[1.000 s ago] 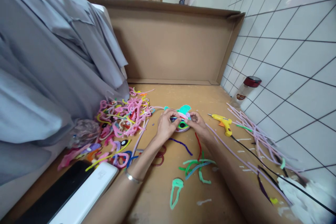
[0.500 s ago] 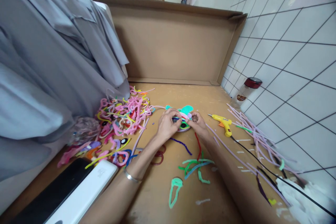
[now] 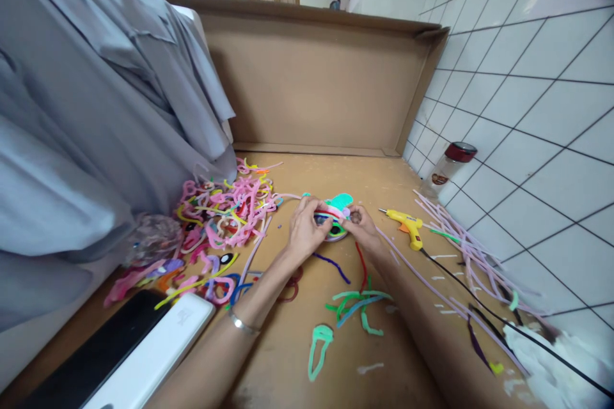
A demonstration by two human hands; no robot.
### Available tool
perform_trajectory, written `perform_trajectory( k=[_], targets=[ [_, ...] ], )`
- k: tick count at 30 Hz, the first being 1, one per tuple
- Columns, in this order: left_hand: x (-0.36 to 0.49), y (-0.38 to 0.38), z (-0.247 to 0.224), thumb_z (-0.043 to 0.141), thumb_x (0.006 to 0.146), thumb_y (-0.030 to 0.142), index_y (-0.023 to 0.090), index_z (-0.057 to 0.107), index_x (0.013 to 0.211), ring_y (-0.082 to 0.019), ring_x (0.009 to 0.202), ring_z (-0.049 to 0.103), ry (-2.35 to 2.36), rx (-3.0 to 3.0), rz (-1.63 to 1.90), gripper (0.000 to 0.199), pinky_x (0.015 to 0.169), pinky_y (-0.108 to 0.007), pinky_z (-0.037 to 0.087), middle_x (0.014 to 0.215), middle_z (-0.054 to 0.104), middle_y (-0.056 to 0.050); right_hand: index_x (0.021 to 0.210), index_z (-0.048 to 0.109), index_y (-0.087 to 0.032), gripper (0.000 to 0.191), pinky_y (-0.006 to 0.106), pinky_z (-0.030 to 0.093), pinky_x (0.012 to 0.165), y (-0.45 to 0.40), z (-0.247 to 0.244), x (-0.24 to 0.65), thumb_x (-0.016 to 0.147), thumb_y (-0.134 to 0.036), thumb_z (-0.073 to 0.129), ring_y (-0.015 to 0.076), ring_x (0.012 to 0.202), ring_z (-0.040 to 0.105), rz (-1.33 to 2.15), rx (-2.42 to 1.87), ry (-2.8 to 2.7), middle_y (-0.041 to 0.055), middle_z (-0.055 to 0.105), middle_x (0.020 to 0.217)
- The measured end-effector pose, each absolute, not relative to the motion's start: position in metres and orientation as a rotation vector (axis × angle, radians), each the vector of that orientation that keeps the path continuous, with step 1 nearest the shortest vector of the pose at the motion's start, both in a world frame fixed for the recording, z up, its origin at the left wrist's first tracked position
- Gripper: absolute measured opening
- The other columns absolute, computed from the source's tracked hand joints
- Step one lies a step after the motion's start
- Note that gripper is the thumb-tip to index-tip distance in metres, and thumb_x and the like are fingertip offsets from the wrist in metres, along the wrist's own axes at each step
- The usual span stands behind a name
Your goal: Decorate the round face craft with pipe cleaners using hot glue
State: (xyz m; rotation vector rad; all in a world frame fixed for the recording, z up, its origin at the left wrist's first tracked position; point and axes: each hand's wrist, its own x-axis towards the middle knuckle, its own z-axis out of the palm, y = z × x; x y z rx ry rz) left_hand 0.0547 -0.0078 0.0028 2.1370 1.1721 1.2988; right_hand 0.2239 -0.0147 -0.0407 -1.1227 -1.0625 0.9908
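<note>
Look at the left forearm [image 3: 268,287]: just behind the left hand [image 3: 307,230], a slim silver band [image 3: 243,324] curves across, smooth and gleaming! Over to the right hand [image 3: 361,227], bare from fingers to wrist, and the right forearm [image 3: 417,307] behind it is bare too.

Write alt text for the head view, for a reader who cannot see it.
A person's left hand and right hand hold a small multicoloured fuzzy-stem craft over a brown tabletop. A tangled pile of mostly pink fuzzy stems lies left, a yellow plastic glue gun right.
</note>
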Motion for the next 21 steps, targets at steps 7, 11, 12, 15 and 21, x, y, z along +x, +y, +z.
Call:
perform_trajectory(
  k=[7, 11, 12, 15, 21],
  targets=[
    [0.0540, -0.0068, -0.0012, 0.064, 0.080, 0.022, 0.020, 0.064, 0.081, -0.020, 0.094, 0.061, 1.082, 2.203, 1.314, 0.003, 0.085, -0.034, 0.048, 0.097, 0.064, -0.005, 0.079, 0.052, -0.025, 0.041, 0.031, 0.046, 0.069, -0.0142, -0.0395, 0.2280, 0.054, -0.038, 0.082, 0.0172, 0.070, 0.058, 1.005, -1.161, -1.047, -0.0031, 0.063, 0.073],
    [0.0543, -0.0098, -0.0031, 0.061, 0.087, 0.029, 0.020, 0.066, 0.085, -0.021, 0.098, 0.062, 1.111, 2.288, 1.291, 0.010, 0.088, -0.035, 0.045, 0.102, 0.067, -0.006, 0.078, 0.052, -0.025, 0.040, 0.032, 0.046, 0.071, -0.0144, -0.0390, 0.2285, 0.053, -0.038, 0.081, 0.0171, 0.071, 0.059, 1.012, -1.154, -1.034, -0.0033, 0.063, 0.074],
    [0.0541, -0.0106, -0.0033, 0.060, 0.088, 0.030, 0.020, 0.067, 0.087, -0.021, 0.100, 0.062, 1.118, 2.316, 1.287, 0.012, 0.089, -0.035, 0.044, 0.104, 0.067, -0.006, 0.078, 0.052, -0.025, 0.040, 0.031, 0.046, 0.072, -0.0147, -0.0386, 0.2284, 0.053, -0.037, 0.081, 0.0168, 0.071, 0.059, 1.008, -1.154, -1.022, -0.0035, 0.063, 0.074],
    [0.0535, -0.0123, -0.0035, 0.057, 0.090, 0.032, 0.021, 0.068, 0.093, -0.022, 0.106, 0.060, 1.106, 2.417, 1.297, 0.016, 0.094, -0.038, 0.041, 0.108, 0.069, -0.006, 0.078, 0.054, -0.025, 0.038, 0.031, 0.046, 0.072, -0.0159, -0.0369, 0.2281, 0.053, -0.037, 0.080, 0.0165, 0.073, 0.059, 0.998, -1.165, -0.987, -0.0039, 0.064, 0.075],
    [0.0534, -0.0125, -0.0069, 0.057, 0.090, 0.033, 0.023, 0.070, 0.100, -0.025, 0.114, 0.055, 1.104, 2.533, 1.336, 0.018, 0.099, -0.043, 0.039, 0.112, 0.070, -0.007, 0.081, 0.056, -0.024, 0.041, 0.031, 0.046, 0.070, -0.0180, -0.0352, 0.2285, 0.052, -0.039, 0.081, 0.0177, 0.072, 0.060, 1.007, -1.169, -0.955, -0.0031, 0.065, 0.074]
  ],
)
